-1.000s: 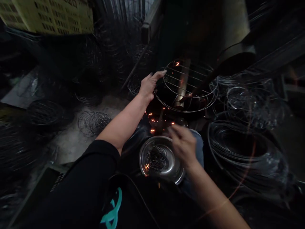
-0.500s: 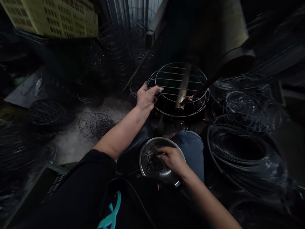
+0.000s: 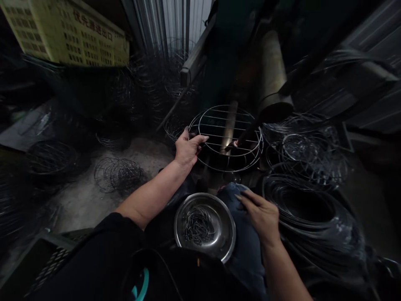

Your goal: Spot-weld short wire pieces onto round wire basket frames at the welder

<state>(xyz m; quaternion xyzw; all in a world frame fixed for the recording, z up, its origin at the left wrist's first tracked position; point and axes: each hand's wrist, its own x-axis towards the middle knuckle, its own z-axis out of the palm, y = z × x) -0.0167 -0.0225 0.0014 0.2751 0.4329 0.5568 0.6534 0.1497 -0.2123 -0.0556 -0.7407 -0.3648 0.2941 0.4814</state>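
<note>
Left hand (image 3: 187, 147) grips the round wire rack (image 3: 226, 138) at its nine o'clock rim, fingers curled over the wire. Right hand (image 3: 260, 213) hovers at three o'clock of the steel bowl (image 3: 205, 225), fingers pressed together and pointing to the rack; whether they pinch anything, I cannot tell. Short wire pieces (image 3: 198, 225) lie in the bowl. Wire rings (image 3: 308, 209) are stacked at four o'clock of the rack.

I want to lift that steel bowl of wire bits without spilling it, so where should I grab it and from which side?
Probably by the rolled rim of the steel bowl, from its right side, where the right hand hovers just beside it. The bowl sits upright and open with short wire pieces piled in the middle, so pinching the bare rim and lifting level avoids them. The left hand grips the round wire rack.
</note>
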